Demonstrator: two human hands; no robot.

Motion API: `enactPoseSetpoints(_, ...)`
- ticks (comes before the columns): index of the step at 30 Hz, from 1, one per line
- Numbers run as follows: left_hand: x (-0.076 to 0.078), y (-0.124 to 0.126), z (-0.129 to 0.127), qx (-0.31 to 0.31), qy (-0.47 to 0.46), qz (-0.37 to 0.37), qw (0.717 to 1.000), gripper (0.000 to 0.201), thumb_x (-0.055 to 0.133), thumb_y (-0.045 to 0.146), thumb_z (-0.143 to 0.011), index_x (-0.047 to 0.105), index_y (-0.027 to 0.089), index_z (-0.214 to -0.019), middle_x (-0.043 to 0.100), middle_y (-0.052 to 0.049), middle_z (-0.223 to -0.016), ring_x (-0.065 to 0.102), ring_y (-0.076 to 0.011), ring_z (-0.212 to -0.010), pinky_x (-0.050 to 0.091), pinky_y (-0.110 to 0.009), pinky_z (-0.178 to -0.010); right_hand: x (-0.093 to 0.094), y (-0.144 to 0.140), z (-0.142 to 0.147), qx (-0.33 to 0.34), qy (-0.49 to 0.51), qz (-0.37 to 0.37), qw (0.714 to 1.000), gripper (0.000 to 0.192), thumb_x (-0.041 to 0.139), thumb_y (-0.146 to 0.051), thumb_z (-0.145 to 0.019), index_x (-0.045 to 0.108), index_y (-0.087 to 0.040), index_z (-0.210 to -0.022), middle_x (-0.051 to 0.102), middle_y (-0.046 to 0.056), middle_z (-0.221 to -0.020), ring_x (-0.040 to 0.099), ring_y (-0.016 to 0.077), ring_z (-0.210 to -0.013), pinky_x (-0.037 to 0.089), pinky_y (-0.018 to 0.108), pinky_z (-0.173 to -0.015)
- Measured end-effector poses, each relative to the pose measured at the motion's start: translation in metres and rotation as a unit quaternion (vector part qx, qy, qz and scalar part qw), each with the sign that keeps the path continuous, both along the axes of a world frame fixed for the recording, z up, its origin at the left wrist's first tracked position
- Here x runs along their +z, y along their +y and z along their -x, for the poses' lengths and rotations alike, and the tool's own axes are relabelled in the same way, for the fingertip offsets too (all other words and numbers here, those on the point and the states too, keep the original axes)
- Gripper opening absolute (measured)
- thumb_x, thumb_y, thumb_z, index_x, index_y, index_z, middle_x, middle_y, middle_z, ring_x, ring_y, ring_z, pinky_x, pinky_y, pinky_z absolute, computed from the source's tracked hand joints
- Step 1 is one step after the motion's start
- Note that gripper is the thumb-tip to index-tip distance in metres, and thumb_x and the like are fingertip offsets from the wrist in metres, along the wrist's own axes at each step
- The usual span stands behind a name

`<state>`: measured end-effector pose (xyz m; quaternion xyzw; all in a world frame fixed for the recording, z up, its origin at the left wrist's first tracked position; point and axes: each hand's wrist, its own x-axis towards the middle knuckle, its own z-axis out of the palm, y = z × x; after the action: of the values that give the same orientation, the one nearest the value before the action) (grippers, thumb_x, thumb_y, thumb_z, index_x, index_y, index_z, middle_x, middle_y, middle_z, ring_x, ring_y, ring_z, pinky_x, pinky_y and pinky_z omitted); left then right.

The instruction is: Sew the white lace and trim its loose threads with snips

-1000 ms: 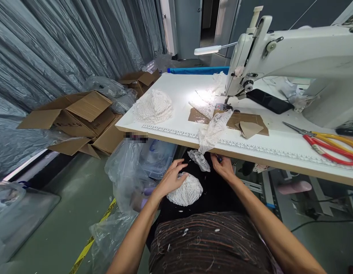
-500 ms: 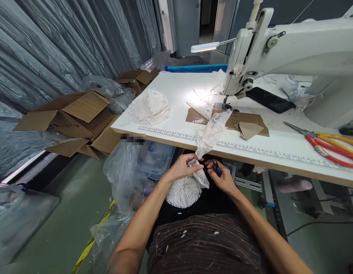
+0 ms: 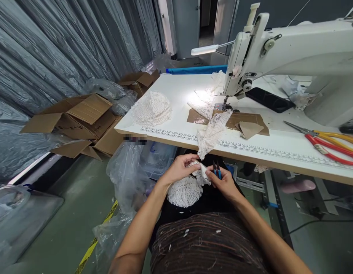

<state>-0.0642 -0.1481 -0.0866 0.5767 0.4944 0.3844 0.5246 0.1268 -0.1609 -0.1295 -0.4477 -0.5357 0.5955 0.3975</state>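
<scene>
While left hand (image 3: 180, 170) pinches openwork lace strip (image 3: 211, 131) — right hand (image 3: 224, 183) grips pointed snips (image 3: 216, 169).

No legible text in view.
A printed ruler scale (image 3: 250, 149) runs along the table edge (image 3: 279, 161) just above the fingers (image 3: 193, 161), its numerals too small to read; a box (image 3: 87, 121) far left bears illegible print.

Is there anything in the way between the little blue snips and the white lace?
Nothing visible. The right hand holds the small blue thread snips right beside the white lace strip, which the left hand pinches. Only a small open gap separates the blades from the lace.
</scene>
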Motion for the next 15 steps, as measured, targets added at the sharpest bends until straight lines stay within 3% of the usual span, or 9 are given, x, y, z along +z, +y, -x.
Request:
enactPoseSetpoints(3,0.007,-0.001,0.001,-0.040,-0.024,0.030,0.998,0.031,0.073,0.036,-0.075,0.071,0.011,-0.093,0.070,-0.007,-0.084,0.061,-0.0147,-0.075,0.046,-0.024,-0.068,0.010,-0.001,-0.004,-0.007,-0.058,-0.062,0.996,0.035,0.061,-0.052,-0.083,0.062,-0.018,-0.081,0.047,-0.003,-0.057,0.038,0.0103,-0.049,0.031,0.024,-0.046)
enactPoseSetpoints(6,0.014,-0.004,0.001,-0.035,-0.053,0.032,0.997,0.029,0.073,0.040,-0.075,0.070,0.011,-0.081,0.067,-0.005,-0.079,0.058,-0.0129,-0.072,0.044,-0.024,-0.066,0.021,0.002,-0.007,0.017,-0.134,-0.116,0.984,0.033,0.052,-0.051,-0.089,0.063,-0.019,-0.090,0.054,-0.001,-0.065,0.043,0.0127,-0.054,0.033,0.026,-0.050)
enactPoseSetpoints(11,0.018,-0.012,0.001,0.004,-0.065,0.046,0.997,0.031,0.070,0.042,-0.078,0.068,0.012,-0.082,0.059,0.000,-0.067,0.048,-0.0077,-0.058,0.036,-0.019,-0.054,0.036,0.009,-0.007,0.060,-0.232,-0.180,0.954,0.046,0.024,-0.046,-0.099,0.061,-0.021,-0.086,0.061,0.002,-0.072,0.054,0.0180,-0.065,0.038,0.029,-0.063)
enactPoseSetpoints(15,0.021,-0.016,0.002,0.014,-0.035,0.041,0.998,0.032,0.070,0.041,-0.077,0.070,0.010,-0.085,0.056,0.000,-0.063,0.043,-0.0070,-0.055,0.030,-0.018,-0.049,0.042,0.013,0.003,0.075,-0.269,-0.225,0.933,0.046,0.026,-0.046,-0.098,0.057,-0.021,-0.076,0.056,0.001,-0.063,0.050,0.0169,-0.058,0.035,0.028,-0.059)
